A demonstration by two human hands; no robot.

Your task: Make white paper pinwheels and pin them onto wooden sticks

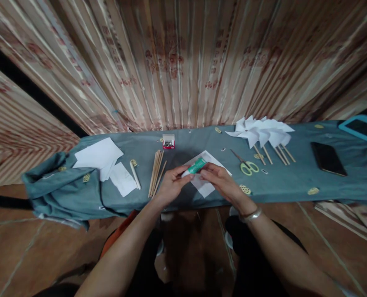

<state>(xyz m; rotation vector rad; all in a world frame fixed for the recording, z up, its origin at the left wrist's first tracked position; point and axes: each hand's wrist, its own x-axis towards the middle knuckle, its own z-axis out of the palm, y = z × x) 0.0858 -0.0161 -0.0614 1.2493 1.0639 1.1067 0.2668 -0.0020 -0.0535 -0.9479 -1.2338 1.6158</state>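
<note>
A green and white glue stick [196, 166] is held between both my hands above the table's near edge. My left hand [171, 185] pinches its white end. My right hand [218, 178] grips the green end, fingers curled. Under the hands lies a white paper square [205, 188] on the blue-green tablecloth [294, 181]. A silver bangle sits on my right wrist.
Left of my hands lie a bundle of wooden sticks [156, 171], one white stick [135, 175] and loose white sheets [99, 156]. A small red box [168, 142] stands at the back. Right are green-handled scissors [247, 166], several paper pinwheels [260, 133], a black phone [328, 158] and a tablet [363, 128].
</note>
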